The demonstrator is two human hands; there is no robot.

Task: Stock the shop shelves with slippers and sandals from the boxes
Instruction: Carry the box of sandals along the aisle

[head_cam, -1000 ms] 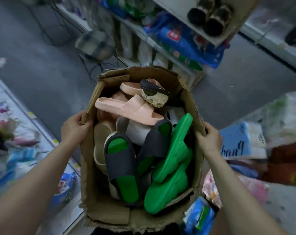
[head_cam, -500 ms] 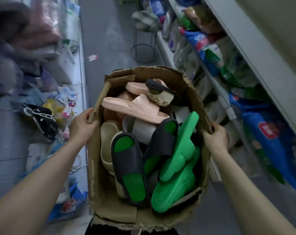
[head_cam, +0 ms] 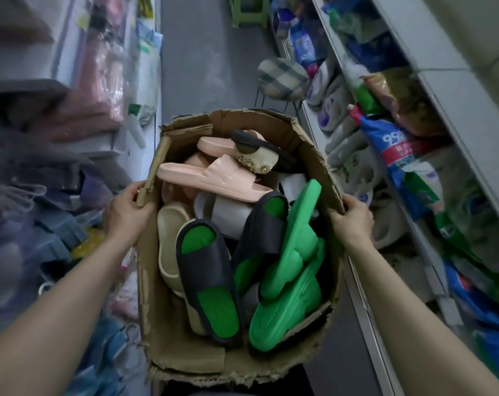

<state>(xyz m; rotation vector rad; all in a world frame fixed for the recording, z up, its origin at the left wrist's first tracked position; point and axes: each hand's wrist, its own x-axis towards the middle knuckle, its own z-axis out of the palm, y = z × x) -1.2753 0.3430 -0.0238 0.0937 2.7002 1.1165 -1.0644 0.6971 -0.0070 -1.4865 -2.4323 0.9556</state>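
Since the earlier frame the view has swung further down the aisle, so the plaid stool (head_cam: 282,78) now sits just beyond the cardboard box (head_cam: 182,338) and the right-hand shelves (head_cam: 457,115) run alongside. Both hands grip the box: left hand (head_cam: 125,215) closed around the torn left edge, right hand (head_cam: 352,221) closed over the right rim. Inside lie a pink slide (head_cam: 214,178) on top, a black-and-green slipper (head_cam: 205,278) in the middle and green sandals (head_cam: 288,270) towards the right
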